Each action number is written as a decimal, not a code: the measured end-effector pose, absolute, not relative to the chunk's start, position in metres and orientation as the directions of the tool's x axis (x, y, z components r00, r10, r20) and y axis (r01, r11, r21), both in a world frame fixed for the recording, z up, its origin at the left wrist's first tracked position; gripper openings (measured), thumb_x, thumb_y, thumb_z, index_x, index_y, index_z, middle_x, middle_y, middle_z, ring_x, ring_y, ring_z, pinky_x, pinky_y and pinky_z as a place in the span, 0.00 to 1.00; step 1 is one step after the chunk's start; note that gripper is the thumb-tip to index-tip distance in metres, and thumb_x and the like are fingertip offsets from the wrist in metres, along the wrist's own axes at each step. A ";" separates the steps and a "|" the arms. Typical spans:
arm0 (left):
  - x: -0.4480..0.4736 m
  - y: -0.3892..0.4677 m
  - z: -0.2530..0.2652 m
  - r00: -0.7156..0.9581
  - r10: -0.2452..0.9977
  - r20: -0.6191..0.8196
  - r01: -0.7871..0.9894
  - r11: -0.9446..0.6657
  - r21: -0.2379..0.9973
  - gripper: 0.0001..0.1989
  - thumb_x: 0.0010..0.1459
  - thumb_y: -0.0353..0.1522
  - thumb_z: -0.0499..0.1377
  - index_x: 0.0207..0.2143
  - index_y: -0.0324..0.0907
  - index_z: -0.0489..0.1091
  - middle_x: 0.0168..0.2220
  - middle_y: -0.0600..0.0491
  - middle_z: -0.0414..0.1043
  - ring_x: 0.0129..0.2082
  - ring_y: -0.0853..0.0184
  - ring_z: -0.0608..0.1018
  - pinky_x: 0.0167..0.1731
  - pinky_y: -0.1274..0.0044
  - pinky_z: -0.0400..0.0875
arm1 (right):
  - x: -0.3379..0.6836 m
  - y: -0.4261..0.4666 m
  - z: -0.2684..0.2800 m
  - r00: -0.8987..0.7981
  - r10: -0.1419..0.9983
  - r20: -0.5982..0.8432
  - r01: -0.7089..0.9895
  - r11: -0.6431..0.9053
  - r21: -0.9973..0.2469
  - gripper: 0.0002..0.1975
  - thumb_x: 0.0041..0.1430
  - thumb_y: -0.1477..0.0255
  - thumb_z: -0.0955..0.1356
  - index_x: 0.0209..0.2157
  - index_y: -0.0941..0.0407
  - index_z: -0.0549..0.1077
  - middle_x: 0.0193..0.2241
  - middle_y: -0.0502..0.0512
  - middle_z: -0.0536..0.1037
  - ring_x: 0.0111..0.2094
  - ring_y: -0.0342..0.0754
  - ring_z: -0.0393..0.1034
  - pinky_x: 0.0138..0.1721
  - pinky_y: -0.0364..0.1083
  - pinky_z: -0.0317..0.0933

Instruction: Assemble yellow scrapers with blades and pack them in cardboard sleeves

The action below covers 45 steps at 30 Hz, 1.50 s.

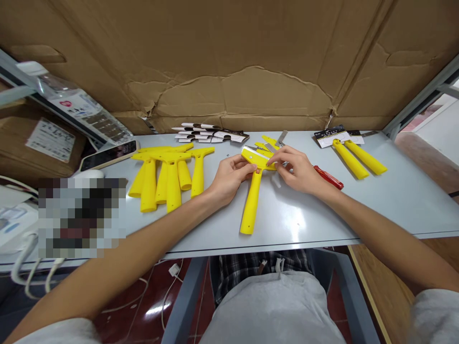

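Observation:
Between both hands is a yellow scraper [252, 200], its handle pointing toward me and a metal strip along its wide head. My left hand [231, 177] is closed on the scraper where the head meets the handle. At the right end of the head, the fingertips of my right hand [296, 167] are pinched together against it; anything small between them is hidden. Behind the scraper lie more yellow pieces [269, 141] and a metal blade [282, 137], partly covered. A red-handled screwdriver [328, 177] lies by my right wrist.
Several yellow scraper handles [173, 184] are piled at left. Folded cards [211, 134] are stacked against the cardboard wall. Two yellow scrapers [351, 160] with black-and-white cards [332, 136] lie at right. A phone [109, 156] and a water bottle [81, 107] are at far left.

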State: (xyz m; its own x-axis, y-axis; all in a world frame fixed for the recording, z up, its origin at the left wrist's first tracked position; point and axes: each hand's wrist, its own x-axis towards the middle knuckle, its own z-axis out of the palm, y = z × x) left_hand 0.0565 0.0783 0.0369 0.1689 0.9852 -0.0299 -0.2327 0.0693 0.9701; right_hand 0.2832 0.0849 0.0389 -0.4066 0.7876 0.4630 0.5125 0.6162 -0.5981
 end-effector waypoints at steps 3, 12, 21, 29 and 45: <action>0.057 0.078 0.037 0.167 0.986 -0.028 -0.226 0.066 0.972 0.13 0.46 0.32 0.75 0.37 0.40 0.82 0.35 0.51 0.82 0.38 0.64 0.80 0.43 0.71 0.76 | 0.282 0.084 0.039 -0.403 0.790 0.462 0.509 0.614 -0.604 0.14 0.66 0.77 0.65 0.45 0.55 0.82 0.47 0.58 0.77 0.43 0.45 0.73 0.42 0.46 0.69; 0.056 0.078 0.038 0.162 0.986 -0.043 -0.229 0.080 0.970 0.15 0.45 0.33 0.75 0.36 0.40 0.81 0.35 0.51 0.82 0.38 0.63 0.80 0.44 0.71 0.76 | 0.283 0.085 0.038 -0.410 0.782 0.469 0.510 0.623 -0.594 0.13 0.65 0.78 0.65 0.44 0.56 0.81 0.47 0.59 0.76 0.42 0.45 0.72 0.41 0.45 0.68; 0.058 0.077 0.040 0.148 0.988 -0.053 -0.235 0.088 0.968 0.13 0.46 0.32 0.75 0.36 0.40 0.82 0.36 0.49 0.82 0.37 0.63 0.81 0.45 0.69 0.76 | 0.282 0.084 0.039 -0.403 0.785 0.471 0.514 0.620 -0.594 0.13 0.66 0.77 0.65 0.46 0.56 0.80 0.47 0.59 0.77 0.42 0.45 0.72 0.42 0.45 0.69; 0.057 0.077 0.041 0.159 0.986 -0.056 -0.238 0.093 0.967 0.15 0.46 0.32 0.75 0.38 0.39 0.82 0.38 0.49 0.83 0.38 0.63 0.81 0.46 0.70 0.76 | 0.284 0.084 0.037 -0.425 0.731 0.534 0.495 0.681 -0.539 0.13 0.66 0.78 0.64 0.43 0.55 0.80 0.47 0.57 0.77 0.43 0.44 0.73 0.45 0.46 0.69; 0.057 0.077 0.041 0.159 0.985 -0.062 -0.244 0.100 0.965 0.14 0.46 0.31 0.75 0.37 0.40 0.82 0.37 0.49 0.83 0.38 0.63 0.81 0.46 0.71 0.76 | 0.283 0.086 0.035 -0.422 0.723 0.547 0.511 0.688 -0.515 0.15 0.67 0.77 0.63 0.49 0.55 0.79 0.48 0.58 0.77 0.45 0.46 0.74 0.51 0.50 0.71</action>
